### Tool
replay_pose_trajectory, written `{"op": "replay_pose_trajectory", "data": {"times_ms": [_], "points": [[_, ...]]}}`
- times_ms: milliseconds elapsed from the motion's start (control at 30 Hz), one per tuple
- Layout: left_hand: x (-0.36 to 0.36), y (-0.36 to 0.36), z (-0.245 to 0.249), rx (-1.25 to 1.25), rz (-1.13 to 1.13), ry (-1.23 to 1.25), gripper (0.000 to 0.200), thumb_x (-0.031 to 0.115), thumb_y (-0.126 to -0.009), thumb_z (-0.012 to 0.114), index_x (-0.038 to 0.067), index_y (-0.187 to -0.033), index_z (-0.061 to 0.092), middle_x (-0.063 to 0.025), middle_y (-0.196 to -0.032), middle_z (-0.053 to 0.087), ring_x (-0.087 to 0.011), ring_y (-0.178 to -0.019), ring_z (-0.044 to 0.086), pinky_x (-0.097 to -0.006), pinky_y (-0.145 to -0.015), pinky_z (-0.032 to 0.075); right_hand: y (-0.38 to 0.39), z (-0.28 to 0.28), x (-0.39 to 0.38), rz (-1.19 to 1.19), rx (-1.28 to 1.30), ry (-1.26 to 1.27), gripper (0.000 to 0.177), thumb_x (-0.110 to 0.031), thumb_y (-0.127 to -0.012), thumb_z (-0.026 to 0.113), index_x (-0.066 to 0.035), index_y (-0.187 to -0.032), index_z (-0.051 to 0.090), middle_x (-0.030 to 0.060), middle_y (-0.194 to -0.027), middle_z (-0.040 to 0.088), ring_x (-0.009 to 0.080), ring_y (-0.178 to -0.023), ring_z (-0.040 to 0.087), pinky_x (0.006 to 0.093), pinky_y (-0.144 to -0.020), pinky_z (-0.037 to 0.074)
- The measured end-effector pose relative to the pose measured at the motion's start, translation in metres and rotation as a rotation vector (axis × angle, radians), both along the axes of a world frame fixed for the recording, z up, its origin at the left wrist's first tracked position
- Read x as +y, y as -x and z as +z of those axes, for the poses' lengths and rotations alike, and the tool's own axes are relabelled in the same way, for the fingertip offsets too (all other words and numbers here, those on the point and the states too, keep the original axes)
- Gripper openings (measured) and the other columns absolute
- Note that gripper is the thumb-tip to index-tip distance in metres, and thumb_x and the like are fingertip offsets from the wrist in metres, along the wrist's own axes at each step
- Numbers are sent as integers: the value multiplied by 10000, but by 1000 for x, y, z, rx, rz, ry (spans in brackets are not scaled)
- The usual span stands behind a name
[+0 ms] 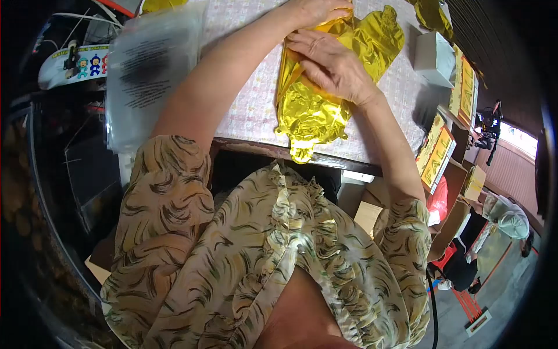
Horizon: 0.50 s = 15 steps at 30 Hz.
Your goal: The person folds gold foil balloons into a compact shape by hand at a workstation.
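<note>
Crinkled, shiny gold foil lies at the near middle of the cloth-covered table, under your hands. Your right hand rests across it, fingers close together and bent; whether they pinch is hidden. Your left hand reaches beyond, cut off by the upper edge, so its grip cannot be told. The foil could tear or crease if your hands pull unevenly, and its narrow tab, overhanging the near table edge, might snag if dragged. That tab points toward you; the near section's long axis runs near to far, while another section slants far right, perhaps a separate piece.
</note>
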State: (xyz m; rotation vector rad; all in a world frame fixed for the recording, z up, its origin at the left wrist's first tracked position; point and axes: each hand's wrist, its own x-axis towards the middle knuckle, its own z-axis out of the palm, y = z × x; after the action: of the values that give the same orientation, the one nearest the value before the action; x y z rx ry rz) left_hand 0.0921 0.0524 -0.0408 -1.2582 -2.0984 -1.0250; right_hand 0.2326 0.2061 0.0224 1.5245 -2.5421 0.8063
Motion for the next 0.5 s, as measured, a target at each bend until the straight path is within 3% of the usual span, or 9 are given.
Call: {"op": "replay_pose_trajectory", "data": {"times_ms": [33, 67, 100, 200, 367, 433, 467, 500], "points": [[1, 0, -5, 29, 14, 10, 198, 171, -957, 632, 31, -1076, 705, -161, -1126, 692, -376, -1077, 627, -443, -962, 498, -8, -4, -4, 26, 52, -22, 472, -199, -976, 632, -80, -1432, 590, 155, -1375, 647, 322, -1364, 545, 485, -1203, 350], [2, 0, -9, 21, 16, 8, 198, 171, -957, 632, 31, -1076, 705, -161, -1126, 692, -376, -1077, 627, -443, -962, 498, -14, -9, -1, 36, -9, -168, 593, -365, -1034, 567, -106, -1553, 443, 143, -1551, 495, 300, -1486, 402, 478, -1253, 265], [2, 0, -8, -14, 12, 22, 210, 180, -959, 629, 32, -1088, 704, -159, -1134, 692, -374, -1082, 626, -442, -968, 495, -23, -9, -2, 38, -15, -169, 593, -365, -1034, 567, -106, -1553, 443, 143, -1551, 495, 300, -1486, 402, 478, -1253, 265], [2, -1, -6, -52, 0, 19, 230, 189, -961, 627, 35, -1113, 702, -157, -1152, 693, -370, -1094, 625, -440, -983, 487, -47, -6, -3, 53, 3, -345, 771, -568, -1028, 430, -144, -1642, 238, 65, -1694, 266, 276, -1565, 233, 466, -1294, 138], [3, 2, -10, -61, -25, 14, 252, 199, -970, 621, 38, -1148, 699, -157, -1190, 688, -362, -1124, 617, -443, -1010, 473, -81, 3, -6, 111, -112, -393, 757, -590, -1034, 373, -169, -1647, 232, 32, -1703, 250, 253, -1578, 195, 457, -1302, 110], [3, 3, -12, -62, 12, 45, 257, 211, -986, 606, 40, -1153, 699, -161, -1211, 681, -361, -1143, 610, -444, -1022, 467, -95, 8, -7, 193, -274, -347, 739, -589, -1038, 360, -179, -1642, 246, 32, -1708, 235, 243, -1574, 211, 456, -1302, 118], [3, 4, -13, -58, 11, 44, 257, 211, -986, 606, 40, -1153, 699, -161, -1211, 681, -361, -1143, 610, -444, -1022, 467, -102, 5, -5, 238, -301, -279, 682, -566, -1050, 363, -173, -1607, 348, 43, -1692, 280, 262, -1546, 289, 466, -1295, 165], [3, 4, -12, -51, 15, 61, 260, 217, -992, 601, 39, -1154, 699, -162, -1219, 679, -362, -1152, 605, -445, -1030, 462, -101, 6, -3, 234, -299, -280, 682, -566, -1050, 363, -173, -1607, 348, 43, -1692, 280, 262, -1546, 289, 466, -1295, 165]]}}
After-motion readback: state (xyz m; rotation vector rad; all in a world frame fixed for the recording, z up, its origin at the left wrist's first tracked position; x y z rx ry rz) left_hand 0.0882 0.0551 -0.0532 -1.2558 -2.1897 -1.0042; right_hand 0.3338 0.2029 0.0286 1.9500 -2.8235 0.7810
